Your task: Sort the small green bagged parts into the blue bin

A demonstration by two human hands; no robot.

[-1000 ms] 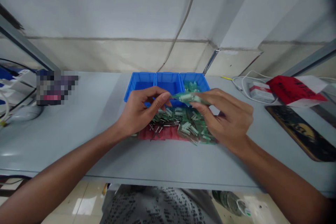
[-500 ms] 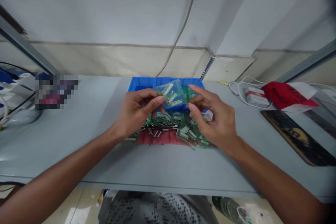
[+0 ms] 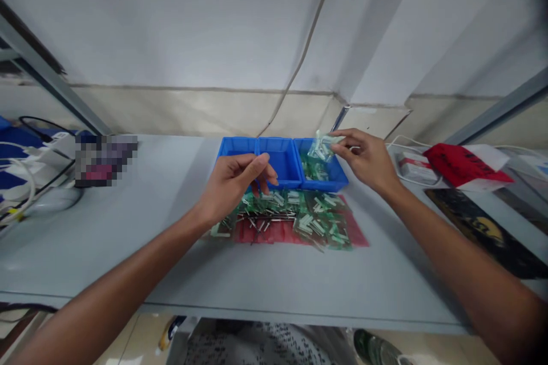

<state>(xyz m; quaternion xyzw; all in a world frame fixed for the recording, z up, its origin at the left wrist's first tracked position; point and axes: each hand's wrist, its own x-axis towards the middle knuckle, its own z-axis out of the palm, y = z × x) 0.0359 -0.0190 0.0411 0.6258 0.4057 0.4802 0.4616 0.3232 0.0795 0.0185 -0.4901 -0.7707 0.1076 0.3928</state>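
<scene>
My right hand [image 3: 363, 154] pinches a small clear plastic bag [image 3: 320, 148] of pale plugs and screws by its edge. The bag hangs over the right blue bin [image 3: 327, 186], where similar greenish bags [image 3: 314, 171] lie. In front of the left and middle bins, my left hand [image 3: 240, 179] hovers with loosely bent fingers, the thumb apart and nothing held. Below it, green-tinted bags [image 3: 314, 222] of pale plugs and loose screws [image 3: 261, 221] rest on a red plastic sheet [image 3: 282, 234].
The left blue bin [image 3: 237, 145] and middle blue bin [image 3: 280, 165] adjoin the right one by the wall. A dark patterned mat [image 3: 483, 231], a red packet [image 3: 462, 165] and a white cable lie right. Power plugs [image 3: 55, 148] and a mouse [image 3: 55, 198] are left.
The bag went from between both hands to over the right bin in my right hand. My left hand let go of it and stayed near the middle. The camera view shifted slightly.
</scene>
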